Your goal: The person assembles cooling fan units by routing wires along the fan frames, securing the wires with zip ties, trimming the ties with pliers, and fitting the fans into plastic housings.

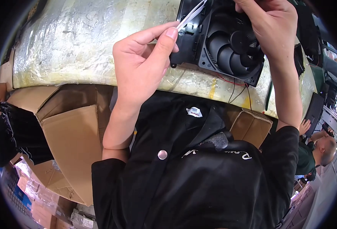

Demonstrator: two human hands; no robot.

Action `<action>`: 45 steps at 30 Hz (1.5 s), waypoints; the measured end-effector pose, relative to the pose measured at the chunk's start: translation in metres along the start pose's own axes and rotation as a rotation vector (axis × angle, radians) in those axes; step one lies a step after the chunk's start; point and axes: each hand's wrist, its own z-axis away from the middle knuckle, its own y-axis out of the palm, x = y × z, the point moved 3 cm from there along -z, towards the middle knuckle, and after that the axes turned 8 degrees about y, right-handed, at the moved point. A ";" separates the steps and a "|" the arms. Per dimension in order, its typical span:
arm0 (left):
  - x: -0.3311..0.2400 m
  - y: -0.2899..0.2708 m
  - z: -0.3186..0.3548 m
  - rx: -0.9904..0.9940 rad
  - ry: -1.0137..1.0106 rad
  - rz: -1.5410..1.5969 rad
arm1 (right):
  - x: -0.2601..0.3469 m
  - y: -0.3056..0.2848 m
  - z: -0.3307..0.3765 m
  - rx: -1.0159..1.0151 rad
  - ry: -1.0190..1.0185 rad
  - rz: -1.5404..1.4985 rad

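White wires (191, 17) run up from the pinch of my left hand (145, 61), whose thumb and index finger are closed on them. Beneath and to the right lies a black cooling fan (233, 45) with curved blades and a square frame. It sits against a black plastic housing (187, 47) that reaches past the top of the view. My right hand (271, 24) is over the fan's upper right part, fingers bent. Its fingertips are cut off by the upper edge, so I cannot tell what they hold. Thin red and black leads (235, 83) hang from the fan's near edge.
The bench top (73, 45) is wrapped in clear film with yellowish tape. Open cardboard boxes (71, 133) stand below its near edge at the left, and another box (250, 128) is at the right. A co-worker (317, 150) is at the far right, with black equipment nearby.
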 end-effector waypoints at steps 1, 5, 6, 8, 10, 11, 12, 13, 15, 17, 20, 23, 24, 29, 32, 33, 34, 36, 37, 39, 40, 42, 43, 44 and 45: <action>0.000 0.000 0.000 -0.008 -0.003 -0.007 | -0.001 0.002 0.000 0.016 0.015 0.027; 0.003 -0.001 0.000 -0.005 0.002 -0.054 | -0.003 0.009 0.000 0.052 0.050 0.050; 0.003 0.000 -0.001 -0.001 0.001 -0.053 | -0.012 0.012 -0.002 0.048 0.051 0.051; 0.002 -0.001 -0.002 -0.004 -0.009 -0.029 | -0.023 0.029 -0.008 0.324 -0.112 -0.973; 0.002 -0.002 -0.002 -0.009 -0.016 -0.026 | -0.006 0.018 -0.002 0.212 -0.024 -0.461; 0.002 -0.002 -0.001 -0.009 -0.021 -0.025 | 0.000 0.013 0.000 0.090 0.056 0.050; 0.002 -0.002 -0.001 -0.012 -0.021 -0.025 | 0.000 0.013 0.000 0.093 0.056 0.049; 0.002 -0.003 -0.001 -0.009 -0.020 -0.027 | 0.000 0.014 -0.001 0.099 0.060 0.049; 0.002 -0.002 -0.002 0.001 -0.017 -0.027 | -0.009 0.017 -0.002 0.098 0.064 0.051; 0.002 -0.001 -0.003 0.016 -0.022 -0.009 | -0.023 0.032 -0.008 0.346 -0.066 -1.017; 0.002 -0.002 -0.003 0.009 -0.021 -0.026 | -0.002 0.011 -0.001 0.089 0.132 0.006; 0.002 -0.001 -0.003 0.020 -0.014 -0.039 | -0.003 0.012 -0.001 0.086 0.161 -0.001; 0.002 -0.001 -0.004 0.020 -0.014 -0.040 | -0.003 0.012 -0.001 0.085 0.162 -0.001; 0.001 -0.004 -0.002 0.028 -0.061 0.019 | 0.002 0.017 0.003 0.110 0.062 0.034; -0.008 -0.004 -0.004 0.080 -0.060 -0.058 | 0.015 0.018 0.010 0.166 0.036 0.221; -0.012 -0.004 -0.006 0.089 -0.060 -0.058 | 0.016 0.013 0.009 0.198 0.041 0.318; -0.017 -0.003 -0.007 0.140 -0.062 -0.105 | 0.022 0.011 0.008 0.189 0.043 0.320; -0.023 -0.007 -0.005 0.165 -0.069 -0.165 | 0.025 0.022 0.008 0.354 0.144 0.391; -0.025 -0.007 -0.002 0.185 -0.154 -0.132 | 0.029 0.029 0.008 0.394 0.122 0.376; -0.026 0.000 -0.001 0.238 -0.232 -0.096 | 0.039 0.025 0.008 0.418 -0.002 0.474; -0.021 0.003 -0.001 0.263 -0.196 -0.102 | 0.043 0.023 0.008 0.452 -0.126 0.572; -0.018 0.000 0.003 0.252 -0.165 -0.123 | 0.036 0.034 0.003 0.508 -0.070 0.555; -0.021 -0.002 0.003 0.278 -0.088 -0.458 | 0.039 0.038 0.001 0.541 -0.066 0.591; -0.025 -0.002 0.002 0.312 -0.006 -0.789 | 0.046 0.041 0.000 0.563 -0.056 0.633; -0.026 -0.002 0.003 0.324 0.100 -0.855 | 0.049 0.041 -0.001 0.562 -0.060 0.629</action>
